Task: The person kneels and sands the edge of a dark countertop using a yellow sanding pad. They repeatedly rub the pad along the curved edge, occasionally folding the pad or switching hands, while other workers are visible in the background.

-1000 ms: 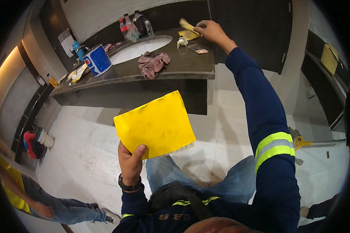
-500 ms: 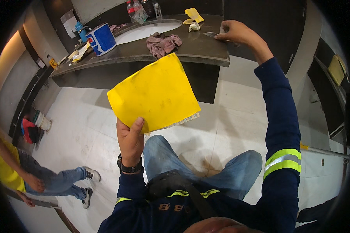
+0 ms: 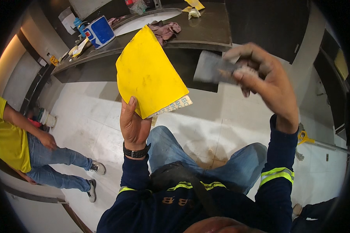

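My left hand (image 3: 134, 126) grips a yellow sandpaper sheet (image 3: 149, 72) by its lower edge, thumb on the front. A pale printed underside shows along the sheet's lower right edge. Raised to the right of the sheet, my right hand (image 3: 262, 75) pinches a thin grey rectangular plate (image 3: 210, 66). Motion blurs the plate, and its exact kind cannot be told. The two held things are apart. Behind the sheet, a crumpled mauve rag (image 3: 165, 31) lies on the dark countertop (image 3: 206, 33).
A blue-and-white container (image 3: 100, 34) and a blue bottle (image 3: 79, 26) stand on the counter's left. Yellow sheets (image 3: 195, 4) and a crumpled white piece (image 3: 194, 13) lie at its far right. A person in a yellow shirt (image 3: 11, 132) stands at left; a mop (image 3: 305, 137) lies at right.
My right hand has come back from the countertop toward me, bringing the grey plate up beside the yellow sheet. The sheet has tilted more upright. The person at left has shifted slightly.
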`<action>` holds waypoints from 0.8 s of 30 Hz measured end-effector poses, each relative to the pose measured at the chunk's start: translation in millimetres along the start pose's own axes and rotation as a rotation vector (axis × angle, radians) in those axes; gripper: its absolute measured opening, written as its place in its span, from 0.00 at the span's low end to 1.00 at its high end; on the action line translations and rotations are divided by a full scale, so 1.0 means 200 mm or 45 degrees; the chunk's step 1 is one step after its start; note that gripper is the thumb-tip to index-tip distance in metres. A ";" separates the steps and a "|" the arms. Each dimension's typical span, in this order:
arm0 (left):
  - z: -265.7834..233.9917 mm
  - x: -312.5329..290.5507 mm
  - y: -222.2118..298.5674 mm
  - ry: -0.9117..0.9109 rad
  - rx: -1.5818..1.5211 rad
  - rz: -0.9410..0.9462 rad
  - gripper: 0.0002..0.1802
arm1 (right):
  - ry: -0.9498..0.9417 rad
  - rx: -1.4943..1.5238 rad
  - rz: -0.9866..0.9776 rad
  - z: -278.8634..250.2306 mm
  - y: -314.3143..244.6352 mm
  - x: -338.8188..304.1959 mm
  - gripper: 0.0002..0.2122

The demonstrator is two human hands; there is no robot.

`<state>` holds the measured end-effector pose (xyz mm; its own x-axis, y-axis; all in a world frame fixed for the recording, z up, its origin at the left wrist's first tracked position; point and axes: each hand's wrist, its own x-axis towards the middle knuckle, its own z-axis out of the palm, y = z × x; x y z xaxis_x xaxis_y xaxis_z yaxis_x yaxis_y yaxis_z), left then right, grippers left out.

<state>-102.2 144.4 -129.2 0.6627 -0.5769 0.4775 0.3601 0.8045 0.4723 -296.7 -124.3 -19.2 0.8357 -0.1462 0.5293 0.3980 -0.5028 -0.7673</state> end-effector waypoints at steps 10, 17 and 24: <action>0.02 0.01 -0.06 0.004 0.153 0.046 0.24 | -0.096 0.007 0.023 -0.01 -0.06 -0.05 0.11; 0.06 0.01 -0.10 0.015 0.451 0.056 0.30 | -0.207 -0.023 0.018 -0.03 0.00 -0.05 0.10; 0.09 -0.03 -0.13 0.070 0.745 -0.053 0.33 | -0.116 -0.150 -0.092 -0.04 0.06 -0.05 0.11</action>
<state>-127.3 124.0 -131.5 0.6944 -0.5858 0.4179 -0.0255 0.5604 0.8278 -303.0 -134.5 -30.5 0.8396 -0.0313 0.5423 0.4153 -0.6065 -0.6780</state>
